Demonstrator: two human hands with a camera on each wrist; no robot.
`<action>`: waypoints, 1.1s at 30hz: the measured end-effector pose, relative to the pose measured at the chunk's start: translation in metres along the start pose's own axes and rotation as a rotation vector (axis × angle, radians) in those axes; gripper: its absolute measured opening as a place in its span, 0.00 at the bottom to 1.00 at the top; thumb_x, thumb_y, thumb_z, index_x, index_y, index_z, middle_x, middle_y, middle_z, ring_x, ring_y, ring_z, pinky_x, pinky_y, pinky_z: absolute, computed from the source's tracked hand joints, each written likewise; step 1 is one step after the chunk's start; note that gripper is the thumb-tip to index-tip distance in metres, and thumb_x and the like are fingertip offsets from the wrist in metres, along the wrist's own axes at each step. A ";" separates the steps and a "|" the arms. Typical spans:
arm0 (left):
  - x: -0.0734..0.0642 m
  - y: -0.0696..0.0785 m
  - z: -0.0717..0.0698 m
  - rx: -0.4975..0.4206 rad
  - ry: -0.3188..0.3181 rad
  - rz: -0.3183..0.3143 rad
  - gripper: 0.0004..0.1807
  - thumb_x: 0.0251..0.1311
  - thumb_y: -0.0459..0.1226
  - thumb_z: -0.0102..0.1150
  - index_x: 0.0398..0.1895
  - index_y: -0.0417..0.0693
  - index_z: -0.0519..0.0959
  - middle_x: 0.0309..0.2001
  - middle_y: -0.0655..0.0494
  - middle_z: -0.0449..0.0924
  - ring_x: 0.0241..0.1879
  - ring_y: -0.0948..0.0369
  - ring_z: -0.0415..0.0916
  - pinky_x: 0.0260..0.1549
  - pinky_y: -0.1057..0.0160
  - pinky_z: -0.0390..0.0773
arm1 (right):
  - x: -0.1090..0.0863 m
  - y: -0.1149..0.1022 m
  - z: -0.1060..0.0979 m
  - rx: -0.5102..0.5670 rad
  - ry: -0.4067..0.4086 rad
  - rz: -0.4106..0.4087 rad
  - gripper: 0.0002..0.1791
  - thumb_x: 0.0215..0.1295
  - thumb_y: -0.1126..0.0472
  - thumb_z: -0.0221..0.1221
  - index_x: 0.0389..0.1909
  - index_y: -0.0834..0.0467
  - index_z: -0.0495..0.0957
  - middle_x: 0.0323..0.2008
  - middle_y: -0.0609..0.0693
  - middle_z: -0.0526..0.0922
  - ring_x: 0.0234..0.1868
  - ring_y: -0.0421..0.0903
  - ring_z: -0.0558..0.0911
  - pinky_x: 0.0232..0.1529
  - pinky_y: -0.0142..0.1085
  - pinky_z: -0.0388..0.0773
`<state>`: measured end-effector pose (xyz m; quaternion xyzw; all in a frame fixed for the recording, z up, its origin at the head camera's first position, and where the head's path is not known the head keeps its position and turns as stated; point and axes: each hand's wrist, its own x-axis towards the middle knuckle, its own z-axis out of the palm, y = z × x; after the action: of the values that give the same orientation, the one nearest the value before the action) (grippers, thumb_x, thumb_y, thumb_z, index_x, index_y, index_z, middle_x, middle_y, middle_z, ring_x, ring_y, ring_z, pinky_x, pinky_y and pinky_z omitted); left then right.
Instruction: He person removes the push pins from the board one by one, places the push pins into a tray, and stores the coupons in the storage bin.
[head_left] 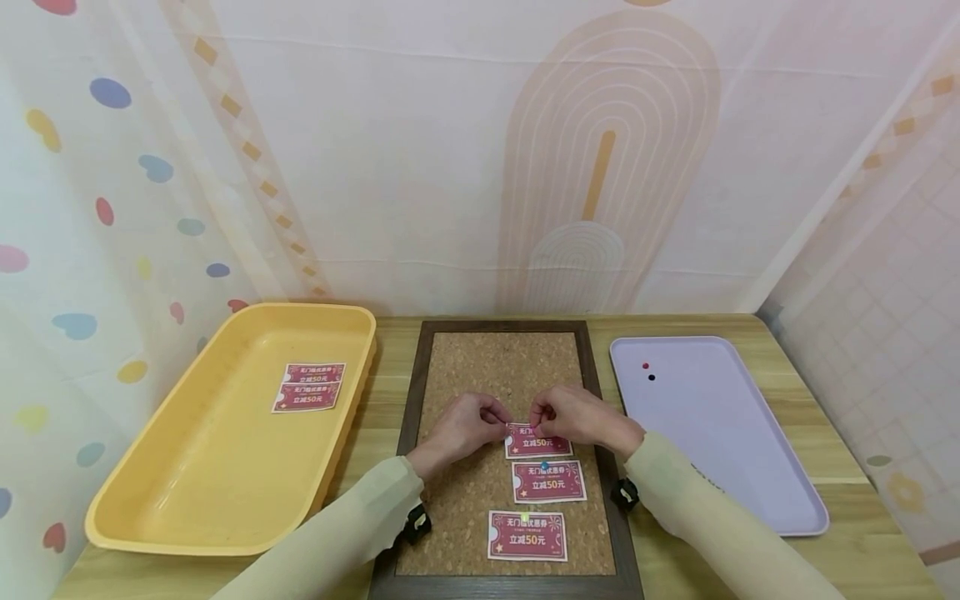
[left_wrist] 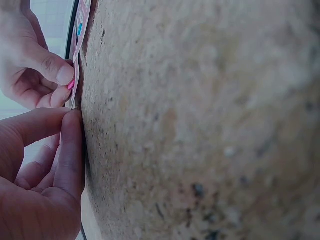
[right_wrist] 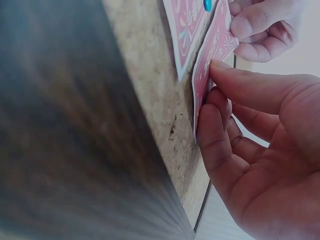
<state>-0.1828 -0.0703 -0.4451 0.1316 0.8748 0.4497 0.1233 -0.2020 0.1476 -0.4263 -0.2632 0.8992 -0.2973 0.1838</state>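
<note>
On the framed corkboard lie three red coupons in a column. My left hand pinches the left edge of the top coupon between thumb and forefinger. At that coupon's upper edge, my right hand pinches a pink push pin; its tip is hidden. In the right wrist view the coupon tilts slightly off the cork. Below it, the middle coupon has a blue push pin at its top edge. The lowest coupon carries a yellow-green push pin.
Left of the board stands a deep yellow tray with two more coupons in it. A shallow lavender tray on the right holds a red pin and a black pin. A patterned curtain hangs behind the wooden table.
</note>
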 end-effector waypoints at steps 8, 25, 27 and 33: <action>0.000 0.000 0.001 -0.003 0.002 0.015 0.03 0.58 0.30 0.69 0.36 0.42 0.87 0.29 0.57 0.85 0.29 0.65 0.78 0.28 0.66 0.76 | 0.000 0.003 0.000 -0.043 0.010 -0.035 0.07 0.66 0.66 0.68 0.29 0.53 0.82 0.24 0.41 0.78 0.25 0.37 0.72 0.30 0.33 0.70; -0.001 0.000 0.001 -0.008 0.001 -0.005 0.03 0.59 0.31 0.69 0.36 0.42 0.87 0.29 0.57 0.84 0.29 0.65 0.78 0.29 0.66 0.76 | -0.001 0.002 0.000 -0.025 -0.006 -0.051 0.08 0.68 0.67 0.66 0.29 0.54 0.81 0.24 0.41 0.78 0.24 0.37 0.73 0.29 0.32 0.70; -0.001 0.000 0.001 -0.011 0.000 -0.008 0.03 0.60 0.31 0.69 0.36 0.42 0.87 0.29 0.57 0.84 0.29 0.65 0.78 0.29 0.66 0.76 | -0.001 0.002 0.000 -0.026 -0.009 -0.050 0.09 0.69 0.67 0.65 0.29 0.54 0.80 0.24 0.41 0.77 0.24 0.37 0.73 0.29 0.32 0.70; -0.001 0.000 0.000 -0.018 -0.003 -0.010 0.03 0.60 0.31 0.69 0.37 0.42 0.87 0.29 0.57 0.84 0.29 0.65 0.78 0.28 0.66 0.76 | -0.001 0.002 0.000 -0.002 -0.015 -0.049 0.08 0.69 0.68 0.64 0.30 0.55 0.81 0.24 0.41 0.77 0.24 0.37 0.73 0.29 0.32 0.70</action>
<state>-0.1820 -0.0705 -0.4453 0.1266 0.8712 0.4568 0.1280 -0.2017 0.1493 -0.4271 -0.2876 0.8913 -0.2990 0.1827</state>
